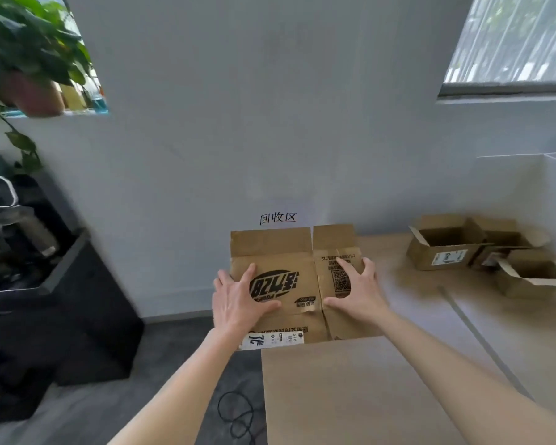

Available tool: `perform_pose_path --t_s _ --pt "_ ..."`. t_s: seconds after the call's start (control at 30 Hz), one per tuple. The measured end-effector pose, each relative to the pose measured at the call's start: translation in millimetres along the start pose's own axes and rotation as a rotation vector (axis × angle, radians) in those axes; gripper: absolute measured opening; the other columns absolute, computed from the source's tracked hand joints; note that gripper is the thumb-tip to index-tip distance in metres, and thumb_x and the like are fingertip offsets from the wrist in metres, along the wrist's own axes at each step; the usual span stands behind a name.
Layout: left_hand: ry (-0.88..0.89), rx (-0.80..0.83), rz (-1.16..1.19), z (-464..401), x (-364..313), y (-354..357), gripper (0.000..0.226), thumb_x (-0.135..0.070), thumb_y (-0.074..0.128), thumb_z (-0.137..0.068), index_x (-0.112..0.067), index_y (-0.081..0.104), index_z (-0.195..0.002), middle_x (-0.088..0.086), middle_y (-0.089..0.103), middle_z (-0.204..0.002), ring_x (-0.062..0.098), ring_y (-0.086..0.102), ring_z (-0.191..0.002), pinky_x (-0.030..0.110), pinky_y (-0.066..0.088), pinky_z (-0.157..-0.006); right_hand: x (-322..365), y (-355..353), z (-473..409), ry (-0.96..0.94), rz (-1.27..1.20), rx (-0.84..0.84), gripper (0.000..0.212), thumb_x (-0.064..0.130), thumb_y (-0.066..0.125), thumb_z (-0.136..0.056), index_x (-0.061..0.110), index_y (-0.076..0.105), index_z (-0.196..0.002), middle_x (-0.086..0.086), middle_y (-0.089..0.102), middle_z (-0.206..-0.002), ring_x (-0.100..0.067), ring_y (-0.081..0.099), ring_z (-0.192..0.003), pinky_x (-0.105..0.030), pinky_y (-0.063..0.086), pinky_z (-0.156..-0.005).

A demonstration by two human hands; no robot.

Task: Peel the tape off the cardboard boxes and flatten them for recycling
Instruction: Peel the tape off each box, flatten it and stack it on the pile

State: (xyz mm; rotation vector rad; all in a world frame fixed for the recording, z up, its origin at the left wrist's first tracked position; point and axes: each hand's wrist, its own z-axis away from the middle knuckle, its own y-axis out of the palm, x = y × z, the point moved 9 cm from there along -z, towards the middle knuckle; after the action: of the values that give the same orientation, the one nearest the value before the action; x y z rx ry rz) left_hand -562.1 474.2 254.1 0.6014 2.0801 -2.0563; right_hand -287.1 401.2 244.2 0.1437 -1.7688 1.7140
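Pressing the flattened box (289, 281) at frame centre with your left hand (238, 300) and right hand (357, 290) splayed, gripping nothing — you're likely mid-stacking; next, the open boxes (446, 245) at right.

Flattened cardboard box (289, 277) lies at the bench (350, 390) far-left corner, against the wall. Left hand (238, 303) and right hand (355, 292) both rest flat on it, fingers spread. White shipping label (275, 340) on its near edge. Open cardboard boxes (482, 248) sit well apart at right.
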Motion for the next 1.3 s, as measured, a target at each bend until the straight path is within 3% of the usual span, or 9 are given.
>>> perform_pose_path --t_s 0.13,0.33,0.5,0.73,0.83,0.9,0.93,1.1,1.3 --pt "0.001 0.122 0.010 -62.3 26.1 87.3 0.113 -0.087 0.068 -0.062 -0.041 0.027 -0.156 0.007 0.036 -0.124 0.025 0.040 -0.118 0.037 0.049 -0.096 -34.1 62.5 -63.5 0.089 0.065 0.068 0.109 0.062 0.084 -0.066 0.041 0.026 -0.156 -0.011 0.003 -0.163 -0.034 0.015 -0.148 -0.051 0.034 -0.115" --pt "-0.014 0.231 0.042 -162.1 49.8 196.1 0.109 -0.084 0.069 -0.064 -0.039 0.029 -0.156 0.011 0.032 -0.134 0.030 0.037 -0.128 0.041 0.047 -0.100 -77.1 143.8 -173.9 0.167 0.071 0.168 0.107 0.054 0.086 -0.070 0.040 0.024 -0.157 -0.013 0.002 -0.163 -0.036 0.010 -0.148 -0.053 0.027 -0.118" --pt "0.000 0.189 0.050 -242.7 47.7 250.7 0.103 -0.087 0.063 -0.067 -0.036 0.036 -0.153 0.012 0.035 -0.131 0.032 0.040 -0.123 0.043 0.047 -0.099 -109.3 180.8 -258.8 0.183 0.066 0.158 0.107 0.060 0.084 -0.070 0.040 0.024 -0.156 -0.015 0.002 -0.163 -0.038 0.009 -0.148 -0.052 0.025 -0.119" --pt "0.019 0.183 -0.040 -280.4 53.4 335.9 0.108 -0.096 0.049 -0.065 -0.029 0.039 -0.149 0.014 0.035 -0.131 0.033 0.041 -0.121 0.040 0.047 -0.096 -156.7 238.4 -314.6 0.216 0.131 0.110 0.085 0.077 0.059 -0.081 0.043 0.026 -0.151 -0.015 0.012 -0.163 -0.038 0.016 -0.149 -0.054 0.026 -0.119" --pt "0.178 0.037 -0.133 -276.3 46.5 353.6 0.108 -0.095 0.026 -0.077 -0.015 0.043 -0.147 0.023 0.023 -0.157 0.040 0.026 -0.145 0.049 0.026 -0.120 -162.1 259.1 -312.9 0.033 0.257 0.016 0.082 0.080 0.035 -0.086 0.032 0.022 -0.151 -0.011 0.006 -0.165 -0.030 0.005 -0.154 -0.048 0.011 -0.125" --pt "0.311 -0.040 -0.170 -278.1 38.8 360.3 0.104 -0.089 0.024 -0.085 -0.004 0.050 -0.139 0.020 0.013 -0.167 0.033 0.013 -0.155 0.051 0.010 -0.126 -155.8 266.3 -317.0 -0.121 0.326 -0.055 0.086 0.075 0.025 -0.089 0.018 0.023 -0.154 -0.006 0.003 -0.169 -0.020 -0.002 -0.156 -0.043 0.003 -0.127" --pt "0.339 -0.035 -0.179 -281.7 37.7 364.3 0.106 -0.089 0.021 -0.086 -0.003 0.049 -0.140 0.019 0.014 -0.168 0.030 0.012 -0.156 0.051 0.009 -0.126 -155.1 268.2 -320.5 -0.151 0.321 -0.071 0.086 0.074 0.024 -0.090 0.016 0.023 -0.154 -0.003 0.005 -0.170 -0.016 -0.001 -0.156 -0.041 0.002 -0.127" --pt "0.329 0.001 -0.197 -291.3 33.5 371.6 0.104 -0.094 0.017 -0.081 -0.018 0.040 -0.148 0.016 0.031 -0.160 0.032 0.027 -0.148 0.054 0.020 -0.122 -156.8 271.4 -324.2 -0.174 0.267 -0.070 0.070 0.076 0.024 -0.089 0.045 0.026 -0.152 0.001 0.014 -0.168 -0.017 0.010 -0.155 -0.042 0.008 -0.126" --pt "0.310 0.079 -0.233 -292.3 34.8 386.5 0.107 -0.095 0.004 -0.080 -0.027 0.013 -0.162 0.002 -0.003 -0.171 0.025 -0.007 -0.157 0.058 -0.001 -0.124 -159.7 271.7 -327.0 -0.168 0.298 -0.085 0.068 0.080 0.022 -0.091 0.053 0.018 -0.153 0.003 0.015 -0.168 -0.017 0.012 -0.154 -0.040 0.008 -0.126"
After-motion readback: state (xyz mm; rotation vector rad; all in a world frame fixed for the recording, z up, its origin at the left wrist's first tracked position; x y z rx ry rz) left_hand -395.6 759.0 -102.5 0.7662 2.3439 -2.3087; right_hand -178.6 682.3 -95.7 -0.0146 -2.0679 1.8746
